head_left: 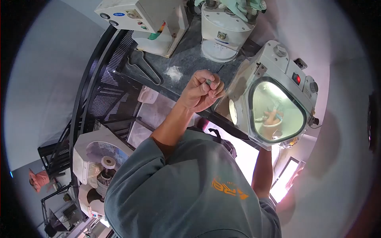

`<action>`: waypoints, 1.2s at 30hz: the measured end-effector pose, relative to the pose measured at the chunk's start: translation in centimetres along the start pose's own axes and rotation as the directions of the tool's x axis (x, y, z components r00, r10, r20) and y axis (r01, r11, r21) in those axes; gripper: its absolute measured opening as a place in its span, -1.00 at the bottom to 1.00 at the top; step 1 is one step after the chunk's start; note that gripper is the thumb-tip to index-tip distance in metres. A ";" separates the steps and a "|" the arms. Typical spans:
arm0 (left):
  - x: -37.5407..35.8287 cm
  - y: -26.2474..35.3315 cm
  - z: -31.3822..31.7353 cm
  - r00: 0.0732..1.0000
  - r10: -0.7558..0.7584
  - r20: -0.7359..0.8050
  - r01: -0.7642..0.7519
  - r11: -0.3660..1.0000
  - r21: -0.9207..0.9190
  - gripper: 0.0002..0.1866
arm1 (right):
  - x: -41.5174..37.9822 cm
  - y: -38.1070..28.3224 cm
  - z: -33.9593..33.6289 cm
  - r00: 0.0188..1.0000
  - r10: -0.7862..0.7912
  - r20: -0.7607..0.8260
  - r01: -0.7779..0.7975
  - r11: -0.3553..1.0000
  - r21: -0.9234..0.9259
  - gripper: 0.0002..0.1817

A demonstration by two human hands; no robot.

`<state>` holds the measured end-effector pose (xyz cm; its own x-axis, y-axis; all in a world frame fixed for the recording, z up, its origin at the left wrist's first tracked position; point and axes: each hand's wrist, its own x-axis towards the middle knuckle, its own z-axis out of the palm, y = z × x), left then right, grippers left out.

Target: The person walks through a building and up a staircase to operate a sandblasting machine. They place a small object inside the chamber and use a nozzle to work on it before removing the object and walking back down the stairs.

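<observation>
Fingertips of the left hand (202, 92) pinch a small grey metal piece (207, 81), the other fingers curled tight into the palm. The hand is raised above the front edge of a dark speckled stone benchtop (190, 55). The piece is out in the open air, just left of a white box-shaped cabinet with a rounded, lit glass window (278, 63). The right hand (273, 118) shows through that glass, the forearm reaching up into the cabinet from below. Whether its fingers grip anything cannot be told through the glare.

By the look of it the work is midway: one hand is inside the lit chamber, and the grey piece is outside it.

Room is tight on the right, where the cabinet's corner stands close to the knuckles. To the left the bench lies barer, with a little heap of white powder (174, 72). Behind stand a white cylindrical machine (222, 33) and a white boxy machine with dials (147, 20). A black perforated metal frame (115, 67) bounds the bench's left edge.
</observation>
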<state>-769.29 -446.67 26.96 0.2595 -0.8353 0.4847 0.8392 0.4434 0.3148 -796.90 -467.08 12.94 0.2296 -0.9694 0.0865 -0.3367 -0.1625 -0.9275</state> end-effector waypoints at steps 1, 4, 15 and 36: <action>0.1 0.0 0.1 1.000 0.003 0.002 -0.003 1.000 -0.013 -0.76 | 0.2 0.1 -0.2 0.999 0.039 0.034 -0.040 0.999 0.014 -0.62; 0.2 -0.1 -0.1 0.999 0.032 0.029 -0.030 0.997 -0.073 -0.74 | 0.2 0.0 -0.2 0.998 0.058 0.040 -0.058 0.998 -0.004 -0.63; 0.3 0.2 0.3 0.997 0.039 0.064 -0.034 0.997 -0.064 -0.75 | 0.0 -1.0 -0.6 0.986 0.153 0.072 -0.148 0.986 -0.077 -0.60; 0.6 0.4 0.8 0.997 0.057 -0.054 -0.055 0.998 0.031 -0.76 | 0.1 0.1 0.1 0.999 0.044 0.029 -0.044 0.999 0.003 -0.64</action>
<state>-769.16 -446.74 28.08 0.3323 -0.8252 0.4567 0.8086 0.4985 0.3123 -796.84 -467.18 12.81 0.2412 -0.9699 0.0350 -0.3437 -0.1191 -0.9315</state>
